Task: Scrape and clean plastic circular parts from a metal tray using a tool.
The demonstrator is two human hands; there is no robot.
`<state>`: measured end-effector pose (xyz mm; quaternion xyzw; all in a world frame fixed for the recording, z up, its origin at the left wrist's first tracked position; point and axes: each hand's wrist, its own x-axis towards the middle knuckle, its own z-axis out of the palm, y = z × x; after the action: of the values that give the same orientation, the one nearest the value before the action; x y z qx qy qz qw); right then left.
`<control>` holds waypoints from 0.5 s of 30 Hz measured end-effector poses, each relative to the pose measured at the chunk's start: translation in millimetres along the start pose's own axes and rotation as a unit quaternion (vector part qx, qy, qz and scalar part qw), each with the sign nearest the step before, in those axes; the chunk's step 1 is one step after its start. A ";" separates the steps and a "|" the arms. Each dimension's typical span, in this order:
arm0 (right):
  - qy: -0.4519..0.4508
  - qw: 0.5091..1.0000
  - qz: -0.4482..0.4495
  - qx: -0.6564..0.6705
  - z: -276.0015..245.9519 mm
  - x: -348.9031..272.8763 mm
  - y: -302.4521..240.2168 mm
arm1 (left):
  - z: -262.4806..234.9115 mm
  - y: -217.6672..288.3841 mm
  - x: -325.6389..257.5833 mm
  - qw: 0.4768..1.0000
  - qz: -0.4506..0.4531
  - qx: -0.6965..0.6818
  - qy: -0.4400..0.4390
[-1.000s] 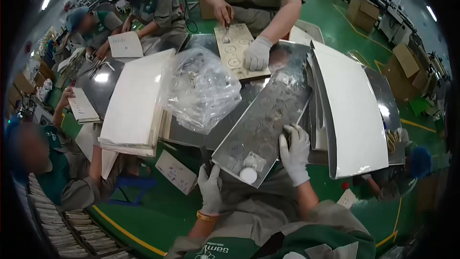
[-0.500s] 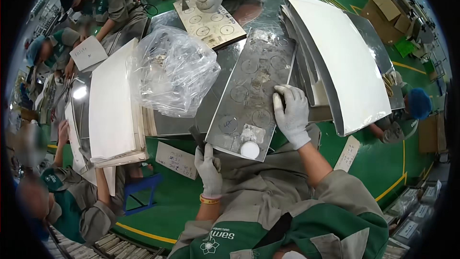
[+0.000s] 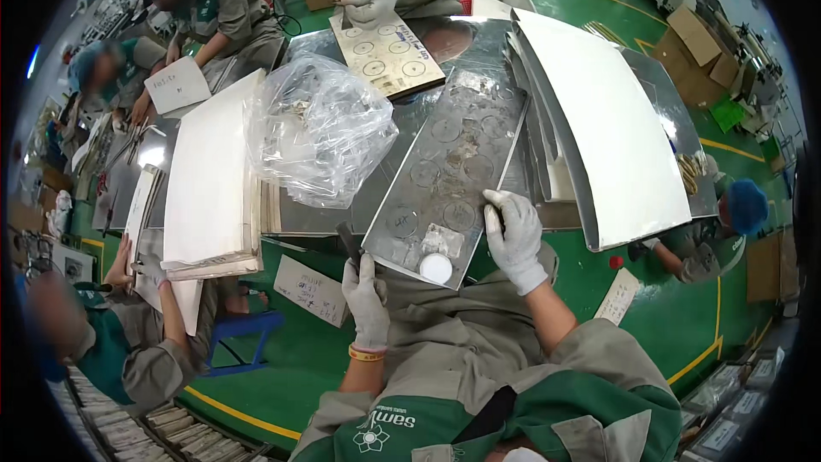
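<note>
A long grey metal plate (image 3: 409,191), marked with drawn circles, lies slanted in front of me, its near end jutting over the table edge. My left hand (image 3: 366,304), in a pale glove, grips a dark flat scraper-like tool (image 3: 348,242) beside the plate's near left corner. My right hand (image 3: 516,235), also gloved, is at the plate's right edge, thumb and fingers apart; I see nothing held in it. On the plate's near end sit a round white disc (image 3: 436,269) and a crumpled clear piece (image 3: 442,242). Residue stains the plate's middle.
Left of the plate are a crumpled clear plastic bag (image 3: 329,133) and a stack of white boards (image 3: 211,171). More curved white sheets (image 3: 599,120) stand at right. Across the table, a co-worker's gloved hand (image 3: 376,2) is above a circle-marked board (image 3: 392,56). Other people sit around.
My right hand has drawn slightly down and back toward the plate's edge. My left hand keeps the tool at the corner. The co-worker's hands opposite have come together near the board's far end.
</note>
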<state>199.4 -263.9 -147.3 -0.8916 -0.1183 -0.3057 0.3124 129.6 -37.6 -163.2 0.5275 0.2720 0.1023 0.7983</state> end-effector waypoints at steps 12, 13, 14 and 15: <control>-0.041 0.996 0.065 0.041 1.3 29.0 8.0 | 7.8 -5.5 -15.5 0.999 -0.021 0.007 -0.027; -0.040 0.997 0.045 0.052 1.4 27.6 7.7 | 8.0 -5.2 -17.5 1.000 -0.018 0.005 -0.008; -0.052 0.997 0.039 0.045 3.7 27.4 7.9 | 7.1 -5.1 -17.0 1.000 0.003 0.019 -0.005; -0.051 0.997 0.035 0.044 6.1 29.4 8.2 | 7.5 -5.3 -14.7 1.000 0.017 0.017 0.002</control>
<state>228.6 -265.9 -136.9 -0.8951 -0.1160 -0.2431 0.3553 120.8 -52.3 -160.9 0.5456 0.2662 0.1118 0.7867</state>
